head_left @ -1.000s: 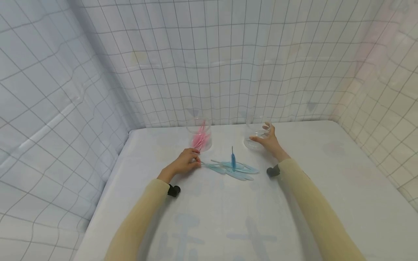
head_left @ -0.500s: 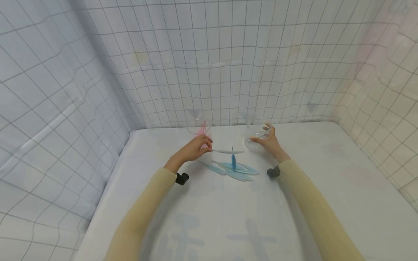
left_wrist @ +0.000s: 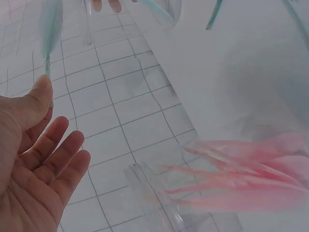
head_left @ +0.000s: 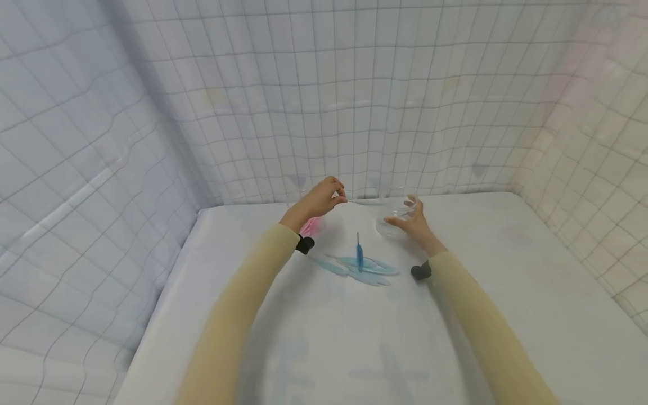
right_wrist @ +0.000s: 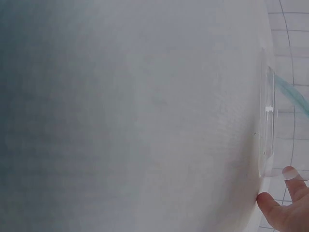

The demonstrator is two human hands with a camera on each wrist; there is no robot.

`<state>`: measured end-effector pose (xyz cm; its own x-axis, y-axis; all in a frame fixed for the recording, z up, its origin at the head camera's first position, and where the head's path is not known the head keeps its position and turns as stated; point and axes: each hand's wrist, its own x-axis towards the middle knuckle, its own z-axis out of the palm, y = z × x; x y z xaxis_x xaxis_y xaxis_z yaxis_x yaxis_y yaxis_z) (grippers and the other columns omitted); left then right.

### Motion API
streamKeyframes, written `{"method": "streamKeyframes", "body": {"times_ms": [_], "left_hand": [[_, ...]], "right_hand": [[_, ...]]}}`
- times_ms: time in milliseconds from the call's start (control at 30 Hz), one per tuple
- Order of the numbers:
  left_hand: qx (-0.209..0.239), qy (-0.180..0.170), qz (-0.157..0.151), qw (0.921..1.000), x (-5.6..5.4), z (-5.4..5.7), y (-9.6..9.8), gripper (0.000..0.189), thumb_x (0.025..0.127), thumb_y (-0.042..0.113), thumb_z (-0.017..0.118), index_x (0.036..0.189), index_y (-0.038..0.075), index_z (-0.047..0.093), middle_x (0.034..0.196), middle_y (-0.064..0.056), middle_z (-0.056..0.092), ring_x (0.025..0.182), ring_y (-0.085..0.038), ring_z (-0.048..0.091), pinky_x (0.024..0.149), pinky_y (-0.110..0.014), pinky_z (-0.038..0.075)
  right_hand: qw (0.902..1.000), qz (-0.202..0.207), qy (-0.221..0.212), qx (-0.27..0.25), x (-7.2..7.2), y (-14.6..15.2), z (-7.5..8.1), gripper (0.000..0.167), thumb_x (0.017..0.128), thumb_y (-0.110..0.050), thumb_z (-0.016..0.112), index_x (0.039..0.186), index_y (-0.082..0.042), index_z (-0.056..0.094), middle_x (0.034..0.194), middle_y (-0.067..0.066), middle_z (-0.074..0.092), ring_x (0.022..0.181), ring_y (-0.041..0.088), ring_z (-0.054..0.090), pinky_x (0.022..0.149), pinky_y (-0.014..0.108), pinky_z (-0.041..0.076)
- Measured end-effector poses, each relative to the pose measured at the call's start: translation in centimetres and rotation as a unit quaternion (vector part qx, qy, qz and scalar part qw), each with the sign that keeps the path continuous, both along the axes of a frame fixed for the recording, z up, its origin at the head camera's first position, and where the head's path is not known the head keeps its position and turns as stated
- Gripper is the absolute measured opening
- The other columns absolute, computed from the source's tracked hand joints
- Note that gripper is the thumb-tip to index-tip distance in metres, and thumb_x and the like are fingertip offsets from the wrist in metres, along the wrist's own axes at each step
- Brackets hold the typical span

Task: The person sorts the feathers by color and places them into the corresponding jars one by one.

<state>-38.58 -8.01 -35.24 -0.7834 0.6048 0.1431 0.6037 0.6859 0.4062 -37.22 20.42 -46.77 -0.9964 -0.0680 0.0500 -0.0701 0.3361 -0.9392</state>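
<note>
Head view softly lit, faint shadows on worktop [head_left: 344,323], L wrist pic hazy, pink feathers [left_wrist: 251,179] blurry, R wrist pic dim at L edge, there's glint on jar [right_wrist: 269,116]

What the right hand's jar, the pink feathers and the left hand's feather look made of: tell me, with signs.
Jar: glossy plastic or glass; what stands behind shows through, and its edges glint.
Pink feathers: likely real or imitation plumage, matte; soft blades taper to thin stems.
Pale blue-green feather: apparently the same, matte; flat vane, thin quill.

The white table [head_left: 349,343] bears two clear cups [head_left: 388,227] — and, nearer, some overlapping blue feathers [head_left: 376,270].
</note>
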Motion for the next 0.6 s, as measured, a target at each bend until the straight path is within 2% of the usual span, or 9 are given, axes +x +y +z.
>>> {"method": "streamKeyframes", "body": {"times_ms": [133,300,500,600], "left_hand": [[-0.015,-0.004,0.015,0.9998,-1.5,0.3,1.5,0.019,0.097,0.018,0.057,0.1,0.0,0.063,0.123,-0.016,0.049,0.118,-0.027,0.046,0.1,-0.033,0.035],[-0.052,-0.015,0.041,0.9977,-2.1,0.5,3.4,0.02,0.097,0.019,0.055,0.102,0.002,0.064,0.123,-0.013,0.048,0.113,-0.025,0.047,0.095,-0.032,0.039],[-0.095,0.032,0.045,0.9939,-2.6,0.7,5.5,0.019,0.096,0.022,0.058,0.101,0.006,0.066,0.116,-0.007,0.05,0.104,-0.02,0.05,0.087,-0.029,0.042],[-0.088,0.046,0.043,0.9941,-2.8,0.8,6.1,0.02,0.095,0.025,0.059,0.103,0.008,0.065,0.119,-0.007,0.049,0.107,-0.021,0.049,0.089,-0.029,0.042]], "right_hand": [[1.0,-0.006,0.001,0.003,0.0,-0.1,-0.2,0.102,0.08,-0.039,0.076,0.147,-0.019,0.003,0.151,0.014,0.018,0.135,0.038,0.019,0.107,0.052,0.023],[0.9998,-0.015,-0.008,0.002,0.1,-0.5,-0.7,0.101,0.08,-0.037,0.077,0.148,-0.019,0.004,0.151,0.014,0.019,0.136,0.038,0.019,0.108,0.05,0.022],[0.9996,-0.026,-0.012,-0.004,-0.2,-0.5,-0.6,0.102,0.079,-0.037,0.077,0.148,-0.02,0.003,0.151,0.014,0.019,0.137,0.038,0.017,0.108,0.05,0.021],[0.9996,-0.027,-0.009,-0.004,-0.4,-0.3,-0.3,0.102,0.08,-0.037,0.077,0.148,-0.02,0.003,0.151,0.015,0.018,0.137,0.038,0.017,0.108,0.051,0.02]]}}
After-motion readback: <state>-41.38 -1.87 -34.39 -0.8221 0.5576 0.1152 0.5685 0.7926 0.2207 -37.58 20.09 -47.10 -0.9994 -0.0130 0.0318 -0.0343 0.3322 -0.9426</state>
